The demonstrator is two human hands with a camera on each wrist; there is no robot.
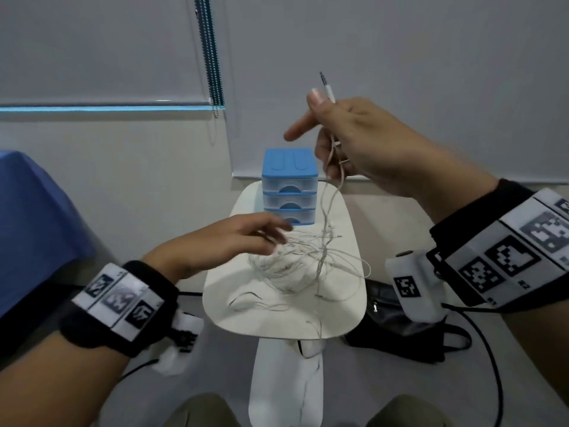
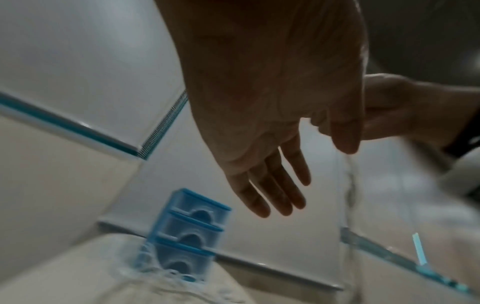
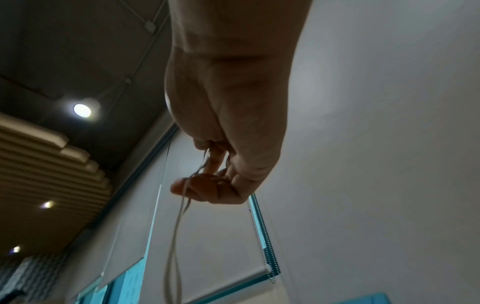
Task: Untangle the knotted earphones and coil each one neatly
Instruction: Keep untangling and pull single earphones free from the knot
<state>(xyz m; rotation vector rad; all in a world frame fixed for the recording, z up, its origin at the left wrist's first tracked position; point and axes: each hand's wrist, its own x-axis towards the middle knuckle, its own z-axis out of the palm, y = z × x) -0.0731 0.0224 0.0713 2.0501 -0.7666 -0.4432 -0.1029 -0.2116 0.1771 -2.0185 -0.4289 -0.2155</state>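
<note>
**Ana:** Head view first: where are the earphones (image 1: 295, 263)?

**Ben:** Most of the white tangle lies at the middle of the small white table (image 1: 351, 315), with the blue drawer unit (image 1: 289, 186) standing at twelve o'clock from it. One lead rises from the heap towards one o'clock, up into the right hand (image 1: 354, 143).

**Ana:** How is that hand holding it?

**Ben:** Thumb and curled fingers pinch the cord just under the jack plug (image 1: 326, 86), which sticks up above the thumb. The right wrist view shows two strands hanging from the fingers (image 3: 207, 164), so it may be gripping a doubled length.

**Ana:** And the left hand (image 1: 234, 241)?

**Ben:** Loose, fingers spread, holding nothing. It hovers at nine o'clock of the pile, fingertips at its edge; I cannot tell whether they touch the wire.

**Ana:** What could go wrong?

**Ben:** I'd say lifting the plug end while nothing pins the heap could drag the whole bundle up and draw its knots tighter. Loops already lie near the table's edge at four and six o'clock, so a tug could slide wire off onto the floor by the black bag (image 1: 397, 322). A sharp pull at the plug could also strain the cord there.
</note>
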